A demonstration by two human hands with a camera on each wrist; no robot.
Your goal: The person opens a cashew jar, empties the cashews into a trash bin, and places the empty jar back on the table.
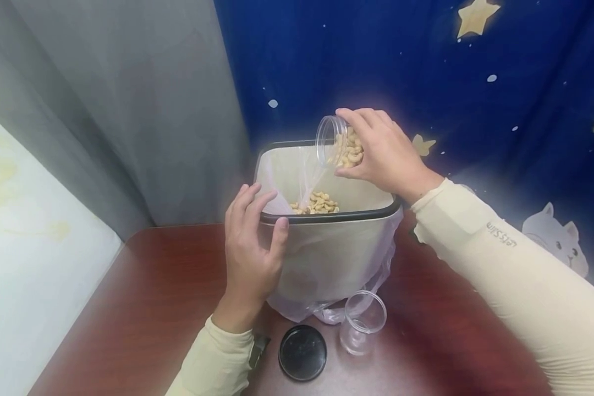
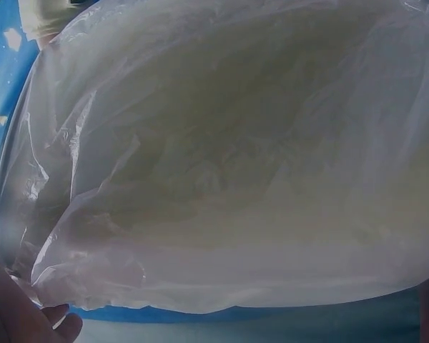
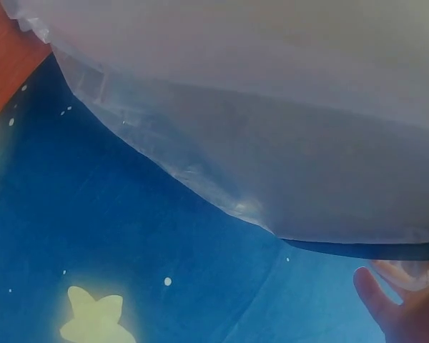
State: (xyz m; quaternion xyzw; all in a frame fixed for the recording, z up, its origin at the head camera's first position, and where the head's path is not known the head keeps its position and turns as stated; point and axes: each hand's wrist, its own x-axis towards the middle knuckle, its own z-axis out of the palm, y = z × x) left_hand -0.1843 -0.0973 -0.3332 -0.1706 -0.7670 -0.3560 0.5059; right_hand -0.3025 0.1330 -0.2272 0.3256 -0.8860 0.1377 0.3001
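My right hand [image 1: 388, 151] grips a clear plastic jar [image 1: 329, 142] of cashews, tipped on its side over the bin with its mouth facing left. Cashews [image 1: 353, 149] lie inside the jar near my palm. Below it, a cream bin [image 1: 336, 253] with a black rim and a thin plastic liner holds a heap of cashews [image 1: 322, 202]. At the bin's front left corner my left hand [image 1: 249, 247] has its fingers spread, right at the rim. In the left wrist view, the liner [image 2: 79, 171] hangs loosely over the bin's side.
In front of the bin, a second clear jar [image 1: 363, 322] stands uncapped, with a black round lid [image 1: 303, 353] to its left on the red-brown table [image 1: 168, 286]. Behind are a grey curtain [image 1: 128, 110] and a blue star-patterned curtain [image 1: 401, 60].
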